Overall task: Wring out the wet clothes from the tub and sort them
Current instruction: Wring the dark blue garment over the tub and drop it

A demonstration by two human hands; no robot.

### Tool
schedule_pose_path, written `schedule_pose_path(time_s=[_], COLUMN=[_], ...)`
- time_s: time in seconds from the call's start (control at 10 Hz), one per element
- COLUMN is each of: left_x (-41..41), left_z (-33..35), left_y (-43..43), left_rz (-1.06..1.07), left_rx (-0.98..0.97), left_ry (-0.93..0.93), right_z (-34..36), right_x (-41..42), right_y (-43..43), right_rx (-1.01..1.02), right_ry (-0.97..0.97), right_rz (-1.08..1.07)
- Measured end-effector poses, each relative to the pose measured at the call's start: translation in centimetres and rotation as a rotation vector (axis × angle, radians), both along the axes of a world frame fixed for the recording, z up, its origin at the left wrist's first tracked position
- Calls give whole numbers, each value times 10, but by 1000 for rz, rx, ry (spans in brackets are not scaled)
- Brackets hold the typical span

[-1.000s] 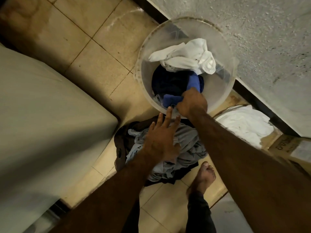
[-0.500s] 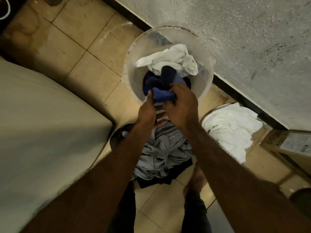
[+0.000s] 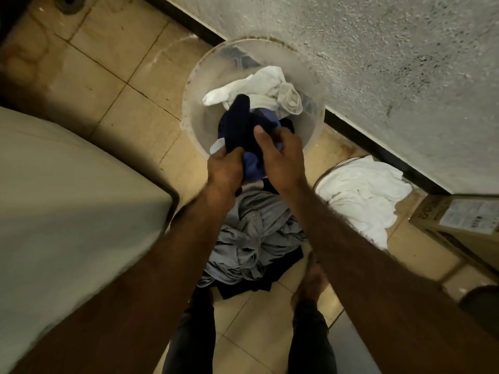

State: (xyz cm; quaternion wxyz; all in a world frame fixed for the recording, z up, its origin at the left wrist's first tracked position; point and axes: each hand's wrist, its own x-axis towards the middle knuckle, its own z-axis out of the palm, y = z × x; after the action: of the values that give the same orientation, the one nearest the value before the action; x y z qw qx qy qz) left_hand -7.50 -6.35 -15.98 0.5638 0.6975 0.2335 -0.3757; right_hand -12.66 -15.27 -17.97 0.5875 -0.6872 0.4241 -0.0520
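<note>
Blue garment [image 3: 240, 125] within left grip [image 3: 224, 168], right grip [image 3: 280, 157]

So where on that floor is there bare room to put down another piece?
Bare tiles lie left of the tub. Crowded: the grey pile before the tub, the white pile and cardboard box to its right.

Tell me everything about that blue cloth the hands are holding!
The blue cloth is a bunched, crumpled garment, dark navy on top with a lighter blue part lower down between the hands. It looks soft, maybe wet. The left hand and right hand both grip it over the clear plastic tub. One navy end sticks up in front of a white cloth in the tub.
</note>
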Motion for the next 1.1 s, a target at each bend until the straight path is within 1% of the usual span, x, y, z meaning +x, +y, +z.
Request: schedule_pose_path(time_s=[0.1, 0.2, 0.3, 0.4, 0.5, 0.6, 0.7, 0.8, 0.9, 1.0, 1.1], left_x=[-24, -34, -37, -38, -34, -30, -22, -16, -14, -16, -13], left_z=[20, 28, 22, 27, 18, 22, 11, 3, -7, -6, -1], left_y=[5, 14, 33, 31, 36, 31, 21, 15, 12, 18, 20], left_rz=[41, 57, -82, -91, 134, 128, 44, -29, -83, -43, 100], left_rx=[-24, -227, -775, -713, -460, -502, -385, -214, -59, 21, -36], left_ry=[64, 237, 393, 436, 391, 459, 401, 345, 217, 55, -49], right_z=[8, 13, 17, 19, 29, 38, 42, 41, 41, 41, 41], right_x=[8, 12, 12, 6, -8, -16, -31, -40, -39, -35, -30], right_y=[-3, -6, -10, -11, -14, -13, 2, 13, 14, 11, 8], right_rx=[224, 426, 437, 387, 344, 411, 532, 584, 605, 620, 543], right_ry=[230, 290, 353, 355, 290, 259, 305, 287, 256, 258, 234], right_rz=[-137, -121, -63, -88, -197, -296, -328, -296, -335, -329, -253])
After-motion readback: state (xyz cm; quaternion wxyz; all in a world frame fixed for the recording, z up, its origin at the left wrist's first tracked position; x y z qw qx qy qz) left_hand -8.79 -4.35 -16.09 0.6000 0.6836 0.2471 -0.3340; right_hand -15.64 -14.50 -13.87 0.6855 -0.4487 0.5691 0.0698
